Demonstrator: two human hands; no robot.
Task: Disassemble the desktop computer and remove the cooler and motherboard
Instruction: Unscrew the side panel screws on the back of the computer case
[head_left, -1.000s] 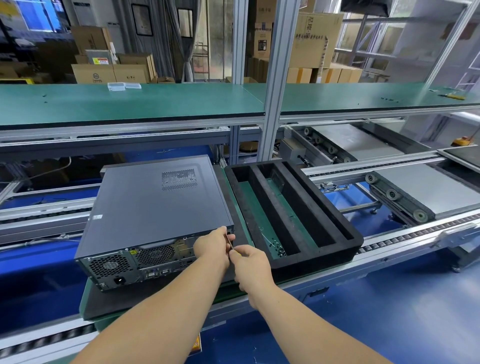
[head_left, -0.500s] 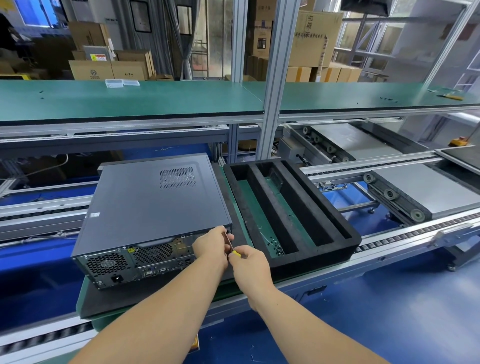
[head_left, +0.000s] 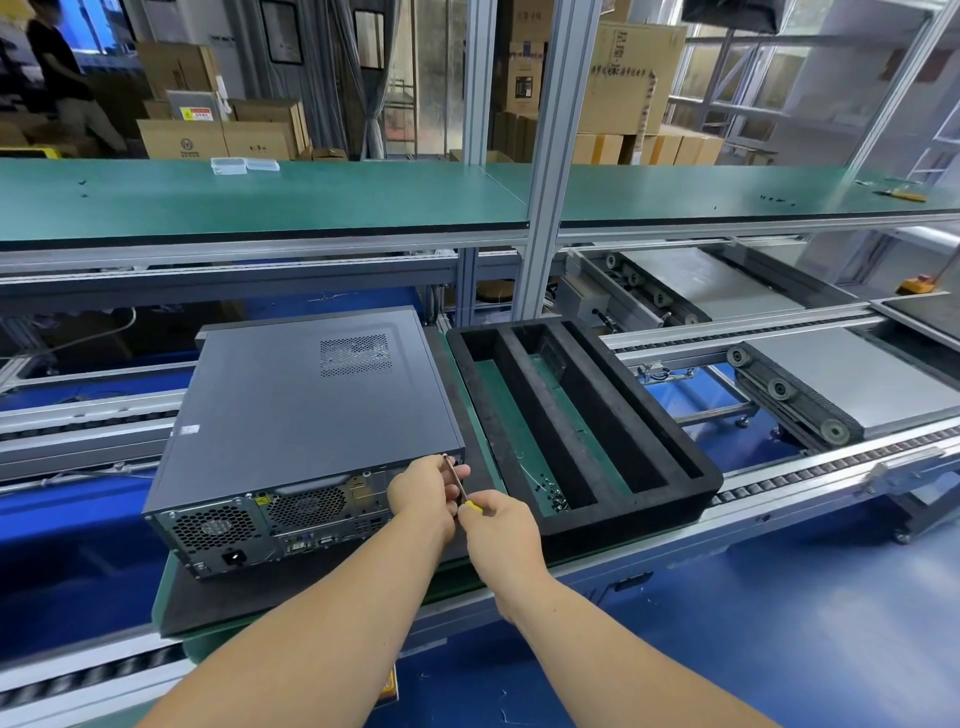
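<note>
A dark grey desktop computer (head_left: 311, 410) lies flat on a black pad, its side cover closed and its rear panel with fans and ports facing me. My right hand (head_left: 501, 535) grips the yellow handle of a small screwdriver (head_left: 457, 480), whose tip touches the upper right corner of the rear panel. My left hand (head_left: 423, 496) is curled around the screwdriver's metal shaft, steadying it against that corner. The cooler and motherboard are hidden inside the case.
A black foam tray (head_left: 670, 441) with long slots sits right of the computer, several small screws in its near end. Roller conveyor rails (head_left: 831, 467) run along the front. A green shelf (head_left: 311, 202) spans above, split by an aluminium post (head_left: 545, 208). A person stands far back left.
Both hands stay at the rear right corner of the case. The screwdriver's yellow handle shows more clearly above my right fist now. The view has shifted slightly.
</note>
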